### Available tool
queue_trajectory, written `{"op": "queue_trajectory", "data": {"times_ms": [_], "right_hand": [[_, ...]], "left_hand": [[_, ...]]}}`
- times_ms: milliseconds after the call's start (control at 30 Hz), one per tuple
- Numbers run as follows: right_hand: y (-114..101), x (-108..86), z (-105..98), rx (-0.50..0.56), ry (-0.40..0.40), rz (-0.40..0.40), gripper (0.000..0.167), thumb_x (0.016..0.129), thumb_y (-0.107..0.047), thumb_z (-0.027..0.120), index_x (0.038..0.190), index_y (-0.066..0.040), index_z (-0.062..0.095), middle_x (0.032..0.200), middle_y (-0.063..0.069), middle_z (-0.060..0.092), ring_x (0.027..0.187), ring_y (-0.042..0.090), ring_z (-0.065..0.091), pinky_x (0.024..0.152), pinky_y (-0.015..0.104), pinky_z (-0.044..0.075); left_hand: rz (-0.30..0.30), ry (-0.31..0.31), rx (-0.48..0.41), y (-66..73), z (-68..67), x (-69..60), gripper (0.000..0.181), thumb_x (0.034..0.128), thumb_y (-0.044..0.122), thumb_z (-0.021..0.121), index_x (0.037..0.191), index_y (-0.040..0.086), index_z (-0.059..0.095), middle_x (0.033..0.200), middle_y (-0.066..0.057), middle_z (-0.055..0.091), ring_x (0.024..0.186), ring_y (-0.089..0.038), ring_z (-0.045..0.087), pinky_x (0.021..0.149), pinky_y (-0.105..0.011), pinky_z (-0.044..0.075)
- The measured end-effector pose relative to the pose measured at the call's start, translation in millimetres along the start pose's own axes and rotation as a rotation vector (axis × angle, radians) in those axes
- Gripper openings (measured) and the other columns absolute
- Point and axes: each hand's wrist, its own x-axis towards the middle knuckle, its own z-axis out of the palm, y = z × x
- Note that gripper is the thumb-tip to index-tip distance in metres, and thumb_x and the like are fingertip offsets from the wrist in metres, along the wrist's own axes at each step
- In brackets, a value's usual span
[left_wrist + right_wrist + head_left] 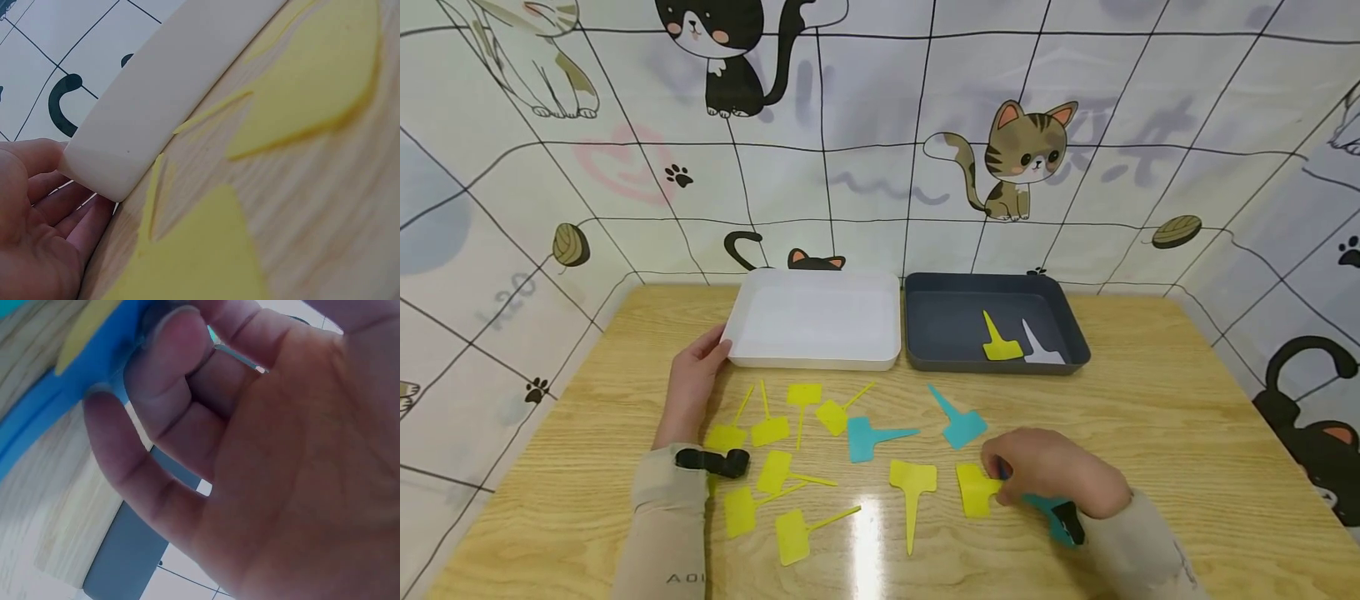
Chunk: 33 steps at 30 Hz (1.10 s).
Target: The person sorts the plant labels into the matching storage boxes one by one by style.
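Observation:
My left hand [692,379] holds the near left corner of a white tray [814,364], its thumb on the outer wall in the left wrist view. My right hand [1048,467], fingers curled, pinches a dark blue T-shaped plant label [103,359] just above the table; the thumb's grip is partly hidden. A yellow plant label [976,492] lies against that blue one. Beneath the right wrist lies a light blue label [1060,521]. Beside the white tray, a dark grey tray [947,325] contains a yellow label [1002,346] and a white label [1041,346].
Several yellow labels [792,537] are scattered over the wooden table [1150,400] in front of the white tray. Two light blue labels [964,427] lie nearer the middle. Behind both trays rises a cat-patterned cloth [865,183], which also closes in the sides.

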Motion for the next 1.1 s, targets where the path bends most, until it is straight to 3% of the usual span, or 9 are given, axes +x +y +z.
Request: {"op": "queue_trajectory", "data": {"times_ms": [200,533,900,1100], "right_hand": [[4,0.6,-2,0.075,0.001,0.001,0.025,0.068,-0.026,0.076,0.071,-0.022,0.052,0.063,-0.009,0.044,0.058,0.010,0.041,0.053,0.027,0.033],[22,3.4,-6,0.159,0.032,-0.096,0.023,0.075,-0.028,0.072,0.074,-0.018,0.051,0.062,-0.008,0.041,0.056,0.008,0.040,0.053,0.023,0.033],[29,7.0,-9,0.202,0.040,-0.001,0.025,0.075,-0.032,0.071,0.078,-0.014,0.053,0.067,-0.004,0.045,0.062,0.012,0.041,0.054,0.026,0.033],[29,4.7,-12,0.203,0.043,0.005,0.024,0.076,-0.032,0.070,0.077,-0.015,0.053,0.065,-0.005,0.042,0.058,0.010,0.038,0.052,0.025,0.031]], "left_hand": [[0.013,-0.010,-0.024,0.8,-0.1,-1.2,0.052,0.0861,0.044,0.052,0.133,0.023,0.044,0.134,0.002,0.043,0.122,-0.010,0.037,0.099,-0.030,0.032],[0.000,-0.019,-0.022,2.6,0.8,-1.4,0.052,0.0853,0.046,0.053,0.133,0.026,0.044,0.134,0.005,0.043,0.122,-0.008,0.037,0.099,-0.028,0.032],[-0.005,-0.011,-0.033,2.6,0.4,-1.6,0.052,0.0854,0.045,0.053,0.133,0.025,0.045,0.133,0.005,0.044,0.122,-0.007,0.037,0.099,-0.027,0.032],[0.001,-0.013,-0.031,3.1,0.5,-2.2,0.051,0.0861,0.045,0.052,0.133,0.025,0.044,0.134,0.004,0.043,0.122,-0.009,0.037,0.100,-0.029,0.032]]}}
